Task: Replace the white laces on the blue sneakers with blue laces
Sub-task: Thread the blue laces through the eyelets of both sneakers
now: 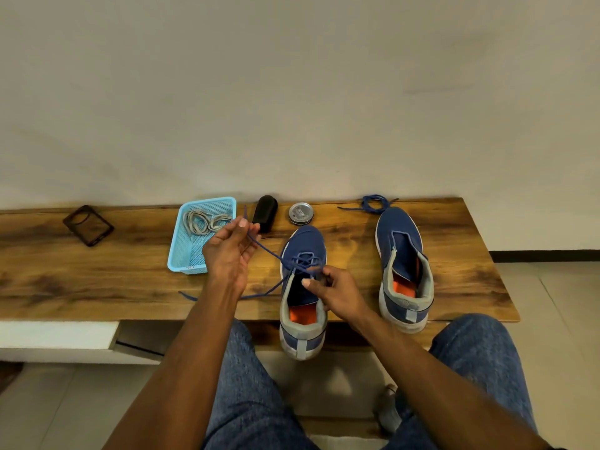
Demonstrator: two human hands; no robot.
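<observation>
On the bench, near shoe (303,287): my left hand (229,254) pinches the blue lace (269,251) end, pulling it taut; my right hand (334,290) curls round the lace at the eyelets. Pulling too hard could unthread a crossing or drag the shoe off the edge. Second shoe (404,267) unlaced, spare lace (375,203) behind it.

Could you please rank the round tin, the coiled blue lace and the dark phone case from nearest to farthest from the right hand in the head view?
From the right hand:
1. Round tin, just beyond it near the wall.
2. Coiled blue lace, at the back right, past the unlaced sneaker's toe.
3. Dark phone case, far left on the bench.
</observation>
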